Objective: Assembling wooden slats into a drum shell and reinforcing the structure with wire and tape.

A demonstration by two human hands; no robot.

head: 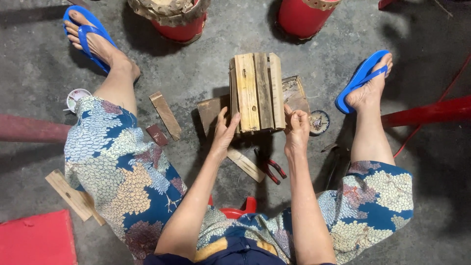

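Note:
A small box of rough wooden slats (256,91) stands on a flat board (296,93) on the concrete floor between my feet. My left hand (224,131) presses against the box's near left side, fingers spread along the slats. My right hand (296,128) is at the box's near right corner with its fingers pinched together; something small may be in them, but I cannot make it out. Red-handled pliers (271,168) lie on the floor just below the box, between my forearms.
A small round tin with nails (319,122) sits right of my right hand. Loose wood strips (165,115) (245,164) (73,196) lie about. Two red drum-like containers (179,22) (303,17) stand at the far side. Red bars (427,113) flank my legs. A red stool edge (238,211) shows beneath me.

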